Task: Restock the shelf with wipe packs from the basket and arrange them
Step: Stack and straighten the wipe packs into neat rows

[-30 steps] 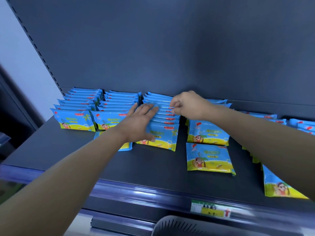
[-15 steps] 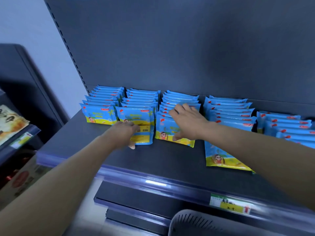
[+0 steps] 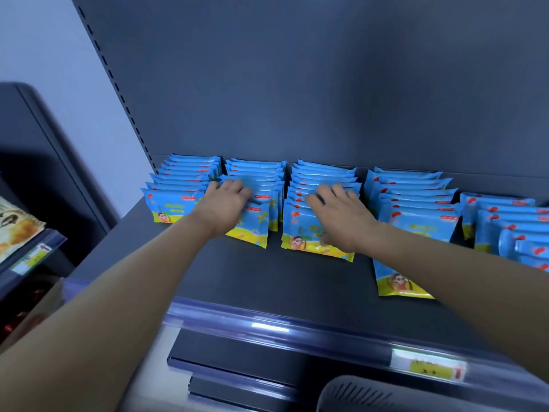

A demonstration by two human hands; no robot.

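- Five rows of packs (image 3: 416,197) stand on edge at the back of the shelf (image 3: 267,281), filed one behind another against the rear panel.
- One flat pack (image 3: 398,282) lies face up in front of the fourth row, partly under the right forearm.
- The left grip (image 3: 225,205) is wide. Its fingers spread over the tops of the second row, and the palm rests on the skewed pack (image 3: 252,230), which sits forward of its file.
- The right grip (image 3: 341,217) is wide too. Its fingers lie flat across the tops of the third row, and the thumb sits low on the face of the front pack (image 3: 300,236).
- Neither grip appears to hold a pack; both seem only to press.
- The basket (image 3: 386,394) shows only as a grey rim at the lower edge, below the shelf. Its contents are out of view.
- The packs look like light, soft pouches in glossy film. They would likely slide on each other and on the smooth shelf, and a loose file would probably slump forward.
- They seem hardy enough for a firm squeeze, though the thin sealed ends may crumple.
- To square a file, a flat palm on the front face with fingers over the top edges should serve.
- The flat pack is probably best lifted by a pinch across its body, with the thumb under the near edge, not by a sealed end.
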